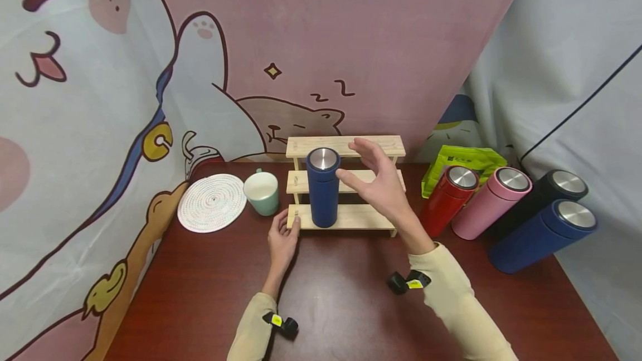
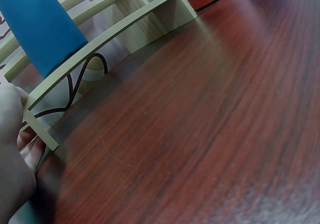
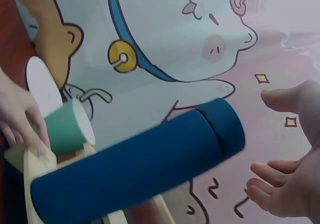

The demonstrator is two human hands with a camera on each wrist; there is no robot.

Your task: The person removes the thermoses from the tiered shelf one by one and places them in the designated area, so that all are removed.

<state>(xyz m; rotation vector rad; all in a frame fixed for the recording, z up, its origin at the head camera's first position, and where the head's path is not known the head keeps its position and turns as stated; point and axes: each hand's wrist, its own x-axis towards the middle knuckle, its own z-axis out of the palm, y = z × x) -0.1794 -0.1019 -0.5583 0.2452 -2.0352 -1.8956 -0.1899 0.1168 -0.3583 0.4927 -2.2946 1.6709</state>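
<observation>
A blue thermos bottle [image 1: 324, 191] with a steel-topped lid stands upright on the lowest tier of a small wooden three-step rack [image 1: 361, 217]. My left hand [image 1: 283, 238] grips the left end of that tier, thumb on top and fingers around its side; the left wrist view shows the hand [image 2: 12, 149] at the rack's corner. Just right of the bottle's lid, my right hand [image 1: 378, 183] is raised with thumb and fingers spread. In the right wrist view a gap shows between this hand [image 3: 287, 169] and the bottle [image 3: 145, 164].
Left of the rack are a green mug [image 1: 263, 199] and a round white woven mat [image 1: 213, 203]. On the right stand a red bottle [image 1: 443, 202], a pink bottle [image 1: 489, 205], a black bottle [image 1: 557, 185] and another blue bottle [image 1: 539, 238]. A lime-green bag [image 1: 466, 156] lies behind them.
</observation>
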